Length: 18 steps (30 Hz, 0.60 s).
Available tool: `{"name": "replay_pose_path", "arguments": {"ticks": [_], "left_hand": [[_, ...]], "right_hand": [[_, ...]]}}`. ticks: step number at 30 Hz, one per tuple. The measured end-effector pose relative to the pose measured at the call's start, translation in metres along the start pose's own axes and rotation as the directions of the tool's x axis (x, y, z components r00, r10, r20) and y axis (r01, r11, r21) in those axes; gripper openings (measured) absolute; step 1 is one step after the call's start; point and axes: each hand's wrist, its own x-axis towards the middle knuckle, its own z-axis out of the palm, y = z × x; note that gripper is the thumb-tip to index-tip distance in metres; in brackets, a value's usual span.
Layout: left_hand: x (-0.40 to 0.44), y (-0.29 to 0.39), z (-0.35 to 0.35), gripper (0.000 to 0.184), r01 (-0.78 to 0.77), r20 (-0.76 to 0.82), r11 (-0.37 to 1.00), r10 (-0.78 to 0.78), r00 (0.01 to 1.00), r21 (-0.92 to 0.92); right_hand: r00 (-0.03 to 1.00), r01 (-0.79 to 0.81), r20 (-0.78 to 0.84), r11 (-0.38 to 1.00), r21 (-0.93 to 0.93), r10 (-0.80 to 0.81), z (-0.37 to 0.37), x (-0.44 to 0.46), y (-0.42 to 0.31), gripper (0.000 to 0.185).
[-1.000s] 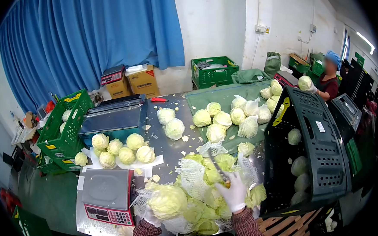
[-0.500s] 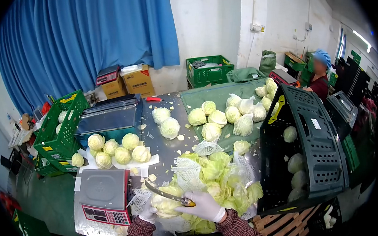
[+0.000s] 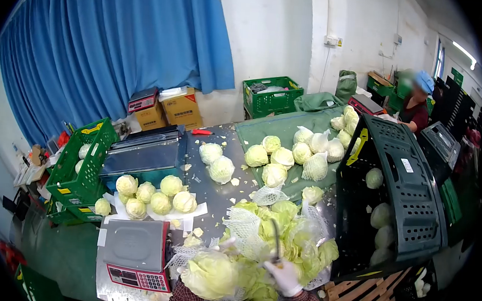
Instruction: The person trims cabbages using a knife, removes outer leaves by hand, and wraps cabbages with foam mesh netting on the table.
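My gloved right hand [image 3: 285, 278] is closed round the handle of a curved knife [image 3: 276, 240], its blade pointing up over the pile of loose leaves. A pale green cabbage [image 3: 210, 275] sits in front of my left sleeve [image 3: 185, 298] and looks gripped by my left hand, which it mostly hides. Loose cabbage leaves [image 3: 286, 222] and white foam nets [image 3: 244, 223] are heaped beyond and beside my hands. To the left, a scale [image 3: 136, 246] stands close to the cabbage.
Several trimmed cabbages [image 3: 160, 202] rest on white paper behind the scale. More cabbages [image 3: 275, 174], some netted, cover the green cloth. A dark crate [image 3: 410, 188] lies tipped on the right, cabbages inside. Green crates [image 3: 80, 165] stand left. A co-worker [image 3: 415, 109] is at the back right.
The knife has moved from across the cabbage to the right, and its blade now points up. The cabbage appears larger and nearer, covering my left hand. The view has shifted slightly.
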Motion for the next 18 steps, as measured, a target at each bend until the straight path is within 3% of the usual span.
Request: {"name": "replay_pose_path", "arguments": {"ticks": [1,2,3,4,5,7,9,10,11,13,14,15,16,17,18], "left_hand": [[0.003,0.003,0.001,0.091,0.033,-0.021,0.999,-0.033,0.999,0.024],[0.011,0.010,0.005,0.098,-0.006,0.004,0.976,0.005,1.000,0.219],[0.015,0.016,0.007,0.105,-0.052,0.037,0.914,0.041,0.999,0.403],[0.018,0.016,-0.008,0.121,-0.203,0.185,0.825,0.122,0.975,0.527],[0.013,0.014,-0.014,0.121,-0.197,0.188,0.828,0.113,0.976,0.525],[0.001,0.007,-0.020,0.133,0.098,-0.020,0.930,-0.097,0.995,0.354],[-0.013,-0.003,-0.016,0.134,0.316,-0.114,0.926,-0.297,0.948,0.208],[-0.014,-0.003,-0.009,0.133,0.309,-0.082,0.927,-0.299,0.951,0.211],[-0.014,-0.005,-0.006,0.133,0.300,-0.047,0.930,-0.297,0.954,0.214],[-0.016,-0.024,-0.023,0.129,0.286,-0.055,0.948,-0.280,0.958,0.138],[-0.021,-0.033,-0.025,0.127,0.231,-0.128,0.965,-0.215,0.968,0.123],[-0.023,-0.041,-0.029,0.125,0.171,-0.199,0.979,-0.146,0.969,0.114],[-0.021,-0.042,-0.024,0.125,0.175,-0.204,0.979,-0.151,0.967,0.105],[-0.017,-0.039,-0.015,0.120,0.099,-0.226,0.939,-0.024,0.974,0.329],[-0.015,-0.039,-0.010,0.116,0.026,-0.218,0.843,0.109,0.970,0.538]], "right_hand": [[0.993,-0.093,0.069,0.995,0.042,0.090,0.001,-0.003,0.009,0.032],[0.983,-0.180,-0.005,0.976,0.124,0.182,0.003,0.006,0.026,0.029],[0.985,-0.170,-0.016,0.977,0.131,0.174,-0.004,0.010,0.027,0.029],[0.996,-0.087,0.015,0.987,0.133,0.086,-0.005,0.011,0.021,0.028],[0.999,-0.004,0.048,0.991,0.135,-0.002,-0.007,0.013,0.019,0.027],[0.955,-0.043,0.295,0.985,0.169,-0.009,-0.033,0.022,0.023,0.051],[0.936,0.274,0.279,0.942,-0.194,-0.215,-0.035,0.027,0.013,0.075],[0.893,0.353,0.403,0.868,-0.349,-0.202,-0.037,0.028,-0.001,0.089],[0.896,0.345,0.399,0.870,-0.352,-0.194,-0.038,0.025,0.000,0.089],[0.950,0.305,0.214,0.809,-0.503,-0.225,-0.038,0.022,0.000,0.091],[0.950,0.308,0.135,0.782,-0.542,-0.281,-0.040,0.019,0.008,0.078],[0.953,0.300,0.129,0.782,-0.547,-0.275,-0.046,0.017,0.014,0.078],[0.914,0.299,0.005,0.664,-0.685,-0.406,-0.054,0.014,0.020,0.072],[0.837,0.257,-0.090,0.533,-0.806,-0.539,-0.055,0.011,0.021,0.067],[0.889,0.102,-0.256,0.708,-0.699,-0.381,-0.051,0.001,0.017,0.052]]}}
